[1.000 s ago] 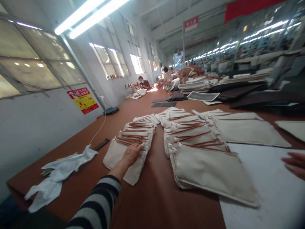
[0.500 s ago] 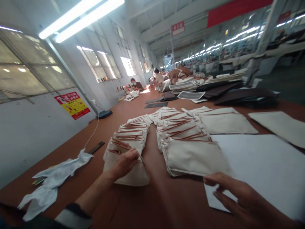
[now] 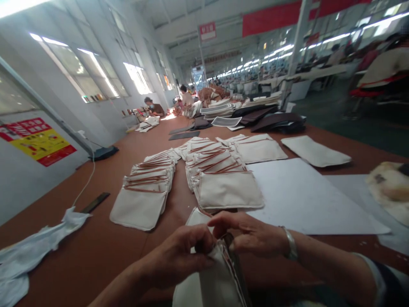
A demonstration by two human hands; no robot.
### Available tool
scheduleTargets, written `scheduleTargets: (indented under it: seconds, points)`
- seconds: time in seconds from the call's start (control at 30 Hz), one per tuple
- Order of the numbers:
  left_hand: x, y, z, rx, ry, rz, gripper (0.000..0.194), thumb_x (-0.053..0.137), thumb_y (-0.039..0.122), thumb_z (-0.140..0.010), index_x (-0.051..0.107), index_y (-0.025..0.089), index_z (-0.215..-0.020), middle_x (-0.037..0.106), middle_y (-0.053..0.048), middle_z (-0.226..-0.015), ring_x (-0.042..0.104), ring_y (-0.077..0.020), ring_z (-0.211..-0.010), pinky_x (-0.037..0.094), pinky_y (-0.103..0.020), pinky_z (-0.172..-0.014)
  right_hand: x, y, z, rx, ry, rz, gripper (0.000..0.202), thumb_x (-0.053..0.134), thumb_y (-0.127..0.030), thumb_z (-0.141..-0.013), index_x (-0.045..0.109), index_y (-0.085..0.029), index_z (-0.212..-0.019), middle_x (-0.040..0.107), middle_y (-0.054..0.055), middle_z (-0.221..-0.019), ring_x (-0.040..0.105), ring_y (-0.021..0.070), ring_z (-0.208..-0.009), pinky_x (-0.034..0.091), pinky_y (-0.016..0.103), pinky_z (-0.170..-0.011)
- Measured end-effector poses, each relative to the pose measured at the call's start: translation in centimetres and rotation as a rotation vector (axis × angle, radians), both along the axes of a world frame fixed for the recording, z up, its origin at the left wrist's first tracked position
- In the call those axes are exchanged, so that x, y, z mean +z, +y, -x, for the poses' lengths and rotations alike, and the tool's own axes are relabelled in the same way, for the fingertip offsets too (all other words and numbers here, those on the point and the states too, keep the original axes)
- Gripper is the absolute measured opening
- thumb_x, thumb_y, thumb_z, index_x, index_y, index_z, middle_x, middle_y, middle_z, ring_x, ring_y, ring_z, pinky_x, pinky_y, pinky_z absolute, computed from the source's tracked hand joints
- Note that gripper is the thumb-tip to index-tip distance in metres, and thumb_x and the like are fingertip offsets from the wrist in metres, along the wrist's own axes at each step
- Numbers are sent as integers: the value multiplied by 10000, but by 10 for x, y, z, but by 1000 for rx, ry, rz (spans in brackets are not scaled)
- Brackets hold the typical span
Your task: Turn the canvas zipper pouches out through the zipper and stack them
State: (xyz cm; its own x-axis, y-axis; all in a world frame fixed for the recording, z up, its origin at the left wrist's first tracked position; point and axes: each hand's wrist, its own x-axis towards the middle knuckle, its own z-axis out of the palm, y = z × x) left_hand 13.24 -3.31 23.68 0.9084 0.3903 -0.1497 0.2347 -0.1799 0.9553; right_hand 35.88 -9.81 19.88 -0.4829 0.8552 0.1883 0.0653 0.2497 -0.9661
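Gripping a cream pouch [image 3: 219, 277] at the near edge of the brown bench [image 3: 96, 243], two bare hands meet at its top. The left hand [image 3: 188, 247] has a narrow pinch on the cloth, thumb in front, fingers curled under and partly hidden. The right hand [image 3: 252, 234], with a pale bracelet [image 3: 291, 243] at the wrist, bends over the pouch's dark side; its fingertips are tucked out of sight, so how firmly it grips cannot be told. The pouch stands tilted, its lower end cut off by the bottom of the view.

Beyond the hands, two overlapping rows of brown-trimmed cream pouches, a left row [image 3: 140, 204] and a right row [image 3: 226, 189], run toward the far edge; overlap hides how many. A white sheet [image 3: 294, 200] lies toward the right edge, near a blurred, fluffy object [image 3: 390, 187] that is hard to identify. Near the left edge, a white cloth [image 3: 41, 247], cut off by the view, lies beside a dark strip [image 3: 96, 202].
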Motion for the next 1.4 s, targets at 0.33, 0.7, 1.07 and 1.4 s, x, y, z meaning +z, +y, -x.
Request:
scheduleTargets:
  seconds: [0.33, 0.7, 1.07, 1.4]
  points:
    - [25, -8, -2, 8, 59, 3, 234, 662, 177, -783, 432, 187, -743, 418, 38, -731, 351, -112, -685, 313, -229, -599, -19, -29, -7, -407, -30, -65, 576, 603, -100, -739, 501, -186, -1299, 560, 128, -1267, 586, 239, -1071, 513, 357, -866]
    - [41, -10, -5, -51, -82, 223, 310, 707, 229, -834, 407, 190, -766, 539, -27, -865, 472, -147, -802, 394, -253, -698, -76, -15, -31, -826, -290, -167, 704, 509, 21, -573, 467, -113, -1263, 552, 159, -1142, 565, 288, -1041, 462, 529, -982]
    - [62, -11, -39, -220, 27, 25, 206, 698, 175, -787, 493, 175, -808, 455, 32, -781, 371, -115, -719, 340, -221, -635, 44, -46, -18, -107, 223, 178, 296, 607, -227, -717, 634, -136, -998, 630, 58, -975, 569, 197, -923, 460, 319, -856]
    - [67, -12, -34, -108, 232, -76, 114, 552, 96, -776, 591, 158, -863, 443, 54, -702, 372, -97, -643, 288, -209, -546, 50, -53, -9, -240, 13, -286, 101, 511, -90, -727, 490, -170, -785, 480, -21, -738, 402, 99, -641, 333, 208, -576]
